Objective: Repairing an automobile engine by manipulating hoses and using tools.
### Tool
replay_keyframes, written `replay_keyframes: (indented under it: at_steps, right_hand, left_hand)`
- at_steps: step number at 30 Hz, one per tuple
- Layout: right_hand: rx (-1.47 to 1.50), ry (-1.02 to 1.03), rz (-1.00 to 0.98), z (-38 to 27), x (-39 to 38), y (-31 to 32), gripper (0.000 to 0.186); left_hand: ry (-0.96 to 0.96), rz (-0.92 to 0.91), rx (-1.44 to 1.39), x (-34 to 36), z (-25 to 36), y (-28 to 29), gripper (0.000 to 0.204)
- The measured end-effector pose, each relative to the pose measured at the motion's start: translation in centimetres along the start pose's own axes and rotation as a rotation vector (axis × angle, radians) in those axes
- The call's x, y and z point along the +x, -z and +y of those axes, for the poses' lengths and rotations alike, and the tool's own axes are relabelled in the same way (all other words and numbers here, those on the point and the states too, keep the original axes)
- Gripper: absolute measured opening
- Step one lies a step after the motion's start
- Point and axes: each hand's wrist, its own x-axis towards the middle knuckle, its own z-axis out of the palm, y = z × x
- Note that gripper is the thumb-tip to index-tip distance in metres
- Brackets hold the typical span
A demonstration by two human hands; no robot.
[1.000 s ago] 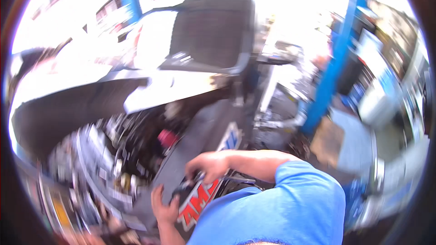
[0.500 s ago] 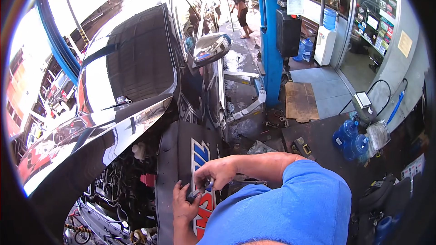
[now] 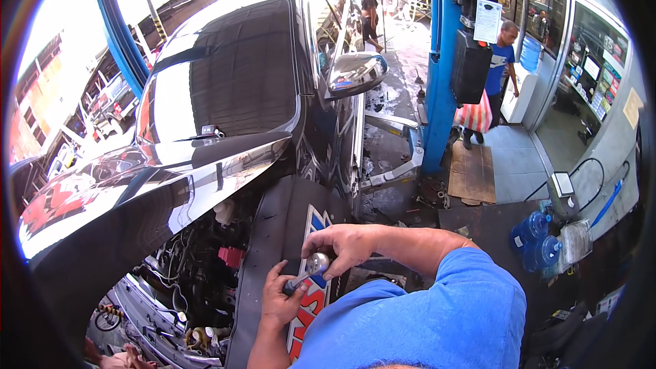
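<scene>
A ratchet wrench (image 3: 317, 264) is between my two hands, its round silver head turned up. My left hand (image 3: 279, 303) is closed round its dark handle, the index finger pointing outward. At the head end, my right hand (image 3: 347, 244) curls its fingers and thumb about the rim; its palm side is hidden. Beneath both hands lies a dark fender cover (image 3: 277, 222) with large printed lettering, draped over the side of a black car (image 3: 232, 75). To the left, the engine bay (image 3: 195, 266) is exposed under the raised hood (image 3: 75, 287).
A blue lift post (image 3: 441, 96) with a lift arm (image 3: 396, 172) stands beyond the car's mirror (image 3: 357, 74). A person carrying a striped bag (image 3: 476, 115) is near the glass door. Blue water jugs (image 3: 536, 239) stand at the right. Another person's hand (image 3: 126, 357) shows at the lower left.
The ratchet's head has come into plain sight between my hands. The scene has shifted rightward in view. A person with a striped bag has appeared by the post, and another's hand at the lower left.
</scene>
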Motion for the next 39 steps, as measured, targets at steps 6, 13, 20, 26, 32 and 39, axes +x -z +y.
replay_keyframes:
  at_steps: [6,13,20,26,32,39]
  right_hand:
    - [-0.263,-0.008,-0.016,1.2,-0.3,1.1,0.043]
    - [-0.254,0.0,0.125,4.1,-0.2,-0.2,0.042]
    - [-0.214,-0.138,0.145,4.8,0.3,-0.3,0.043]
    - [-0.057,-0.146,0.219,5.5,1.0,-0.9,0.031]
    - [0.192,-0.285,0.251,5.8,2.5,-0.9,0.028]
    - [-0.061,-0.08,0.071,3.9,8.5,-1.7,0.047]
  left_hand:
    - [-0.023,0.201,0.099,0.0,-0.1,1.0,0.023]
    - [0.043,0.129,0.141,0.3,-0.6,1.2,0.025]
    - [0.136,-0.032,0.194,0.9,-1.0,2.4,0.054]
    - [0.205,-0.047,0.241,-0.7,-2.3,5.7,0.086]
    - [0.325,0.16,0.202,-4.1,-6.2,8.5,0.074]
    - [0.476,0.294,0.054,-7.6,-7.5,9.1,0.073]
